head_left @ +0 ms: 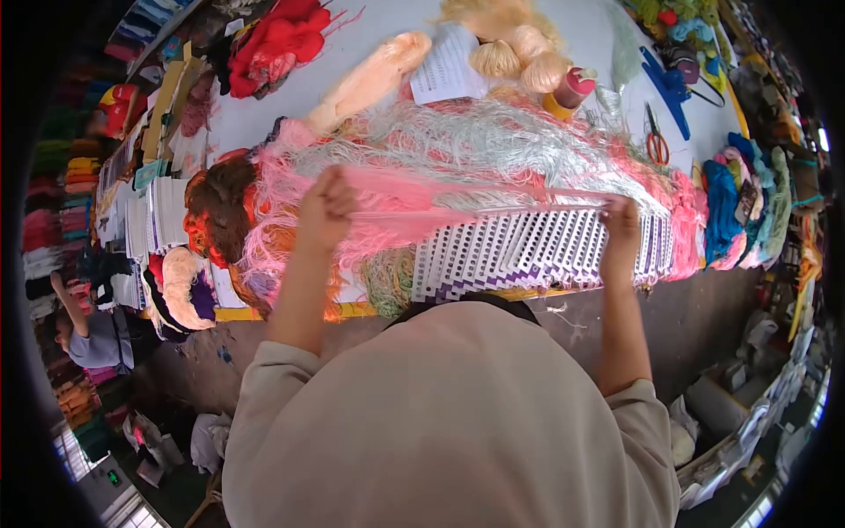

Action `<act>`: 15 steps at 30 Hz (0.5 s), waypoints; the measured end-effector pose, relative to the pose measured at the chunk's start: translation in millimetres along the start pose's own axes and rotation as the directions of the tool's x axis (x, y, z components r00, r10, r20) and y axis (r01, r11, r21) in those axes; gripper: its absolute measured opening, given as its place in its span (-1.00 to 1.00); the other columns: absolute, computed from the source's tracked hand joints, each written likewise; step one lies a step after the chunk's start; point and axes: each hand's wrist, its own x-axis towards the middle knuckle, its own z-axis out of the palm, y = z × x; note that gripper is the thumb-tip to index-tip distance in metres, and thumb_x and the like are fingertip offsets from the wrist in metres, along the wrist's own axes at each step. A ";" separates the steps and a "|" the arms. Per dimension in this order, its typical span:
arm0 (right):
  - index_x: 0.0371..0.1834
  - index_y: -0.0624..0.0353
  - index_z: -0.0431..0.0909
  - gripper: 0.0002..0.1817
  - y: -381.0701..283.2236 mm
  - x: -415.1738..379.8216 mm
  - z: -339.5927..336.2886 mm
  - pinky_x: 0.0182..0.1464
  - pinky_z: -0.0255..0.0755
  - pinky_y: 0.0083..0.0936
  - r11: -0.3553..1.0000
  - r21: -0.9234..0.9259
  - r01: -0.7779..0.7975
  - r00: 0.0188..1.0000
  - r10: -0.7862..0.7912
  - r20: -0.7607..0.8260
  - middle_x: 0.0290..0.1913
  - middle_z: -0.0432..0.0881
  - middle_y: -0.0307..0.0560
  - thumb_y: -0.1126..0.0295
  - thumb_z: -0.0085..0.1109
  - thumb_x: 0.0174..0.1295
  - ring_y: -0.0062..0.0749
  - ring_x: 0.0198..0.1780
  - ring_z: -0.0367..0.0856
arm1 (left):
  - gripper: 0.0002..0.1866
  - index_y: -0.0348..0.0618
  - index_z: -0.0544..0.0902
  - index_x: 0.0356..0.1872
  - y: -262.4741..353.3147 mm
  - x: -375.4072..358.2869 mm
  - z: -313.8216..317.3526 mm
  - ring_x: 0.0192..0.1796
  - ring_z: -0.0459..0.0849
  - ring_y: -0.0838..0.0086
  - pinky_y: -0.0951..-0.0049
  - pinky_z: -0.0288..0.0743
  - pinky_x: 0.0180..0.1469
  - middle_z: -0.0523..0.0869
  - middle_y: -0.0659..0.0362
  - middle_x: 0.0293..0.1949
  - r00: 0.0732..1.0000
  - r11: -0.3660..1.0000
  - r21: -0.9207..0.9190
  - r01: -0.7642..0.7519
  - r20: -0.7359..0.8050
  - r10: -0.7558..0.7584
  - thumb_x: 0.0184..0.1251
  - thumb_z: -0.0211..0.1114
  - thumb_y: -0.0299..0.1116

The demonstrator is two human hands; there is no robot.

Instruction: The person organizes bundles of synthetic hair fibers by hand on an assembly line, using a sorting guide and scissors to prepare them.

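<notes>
Pink thread [414, 201] is stretched in a long loop between my two hands, above the table. My left hand [326, 209] is closed in a fist round its left end. At the other end my right hand [621, 224] has its fingers pressed together on the thread. Below the strands lies a row of overlapping white cards with punched holes [502, 251]. Behind them spreads a tangled heap of pale green, white and pink thread [475, 136]. A multicoloured bundle [389, 280] lies left of the cards.
Orange-handled scissors [657, 145] and a blue tool [669, 92] lie at the back right. Thread cones [572, 88], a printed sheet [447, 70] and a red bundle [277, 44] are farther back. Another person [92, 339] is at the far left.
</notes>
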 end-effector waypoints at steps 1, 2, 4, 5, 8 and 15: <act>-0.19 0.10 0.51 -0.71 -9.9 8.0 -16.7 0.18 0.43 -0.34 0.993 0.112 -0.018 0.991 0.033 -0.128 0.02 0.67 -0.08 0.11 -0.01 0.49 -0.38 0.07 0.60 | -0.84 -0.18 0.55 -0.22 21.7 2.0 -24.2 -0.65 0.12 0.73 0.66 0.01 -0.64 0.21 0.43 -0.64 0.998 0.998 -0.057 0.002 -0.055 -0.006 0.52 0.06 -0.35; -0.17 0.10 0.51 -0.73 0.8 24.7 -56.4 0.22 0.43 -0.23 0.946 0.292 -0.141 0.965 0.197 -0.173 0.15 0.63 0.03 0.14 -0.01 0.49 -0.24 0.19 0.57 | -0.84 -0.18 0.55 -0.21 44.1 2.0 -49.0 -0.66 0.11 0.71 0.64 -0.01 -0.65 0.19 0.43 -0.65 0.994 0.994 -0.113 0.002 -0.113 -0.015 0.52 0.05 -0.35; -0.28 0.13 0.54 -0.81 33.0 52.7 -153.4 0.09 0.51 -0.27 0.790 0.594 -0.152 0.988 0.130 0.081 -0.07 0.68 -0.01 0.27 0.06 0.44 -0.26 0.02 0.64 | -0.84 -0.17 0.55 -0.19 86.8 -1.9 -93.8 -0.67 0.09 0.70 0.65 -0.03 -0.65 0.21 0.42 -0.65 0.976 0.990 -0.129 -0.062 -0.216 0.033 0.53 0.05 -0.35; -0.33 0.14 0.54 -0.88 65.6 84.6 -229.2 -0.09 0.54 -0.38 0.726 0.607 -0.324 0.946 0.247 0.208 -0.30 0.64 -0.13 0.39 0.10 0.36 -0.37 -0.24 0.63 | -0.84 -0.18 0.55 -0.19 112.2 -4.5 -116.5 -0.67 0.08 0.70 0.64 -0.03 -0.66 0.21 0.42 -0.65 0.953 0.994 -0.057 -0.089 -0.294 0.068 0.53 0.03 -0.36; -0.41 0.02 0.47 -0.86 19.4 96.0 -274.1 -0.51 0.22 -0.68 0.944 0.305 -0.125 0.889 0.243 -0.387 -0.51 0.42 -0.33 0.33 0.14 0.30 -0.60 -0.56 0.30 | -0.83 -0.19 0.54 -0.18 189.4 -19.6 -172.6 -0.68 0.08 0.68 0.63 -0.07 -0.67 0.21 0.39 -0.65 0.846 0.967 0.158 -0.198 -0.471 0.250 0.52 -0.02 -0.40; -0.15 0.18 0.59 -0.83 2.6 159.7 -379.5 -0.41 0.38 -0.53 0.886 -0.462 0.047 0.807 -0.306 -0.505 -0.35 0.58 -0.21 0.36 0.09 0.31 -0.48 -0.40 0.53 | -0.82 -0.07 0.56 -0.34 212.7 -17.7 -233.1 -0.68 0.19 0.75 0.63 0.01 -0.69 0.25 0.44 -0.66 0.865 0.811 0.483 -0.331 -0.188 0.465 0.47 0.01 -0.40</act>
